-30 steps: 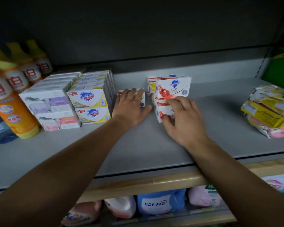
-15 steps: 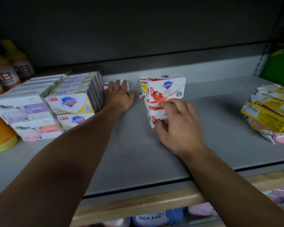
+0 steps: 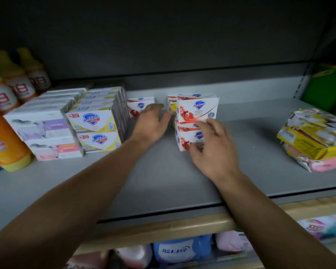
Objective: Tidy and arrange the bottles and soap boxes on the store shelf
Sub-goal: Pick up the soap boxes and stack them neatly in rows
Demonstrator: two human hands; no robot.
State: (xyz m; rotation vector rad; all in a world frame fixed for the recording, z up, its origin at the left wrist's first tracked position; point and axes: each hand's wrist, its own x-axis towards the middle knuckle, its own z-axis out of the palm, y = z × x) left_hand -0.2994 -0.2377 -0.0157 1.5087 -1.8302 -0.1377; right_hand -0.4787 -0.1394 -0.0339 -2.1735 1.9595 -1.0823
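Observation:
A stack of two red-and-white Safeguard soap boxes [image 3: 197,108] stands mid-shelf, with more boxes behind it. My right hand [image 3: 213,150] holds the lower box [image 3: 184,139], thumb at its bottom corner and fingers across its top edge. A single red-and-white box [image 3: 139,104] stands further back, next to the yellow Safeguard boxes [image 3: 93,123]. My left hand [image 3: 151,124] hovers just in front of that single box, fingers apart and holding nothing.
White boxes with purple and pink labels [image 3: 43,129] stand left of the yellow ones. Orange and yellow bottles [image 3: 6,140] line the far left. Wrapped yellow and pink packs [image 3: 314,136] lie at the right. The grey shelf [image 3: 163,183] has bottles [image 3: 178,251] below it.
My left hand slid the single red-and-white box back beside the yellow boxes, then came off it toward the right. My right hand stayed on the stack's lower box.

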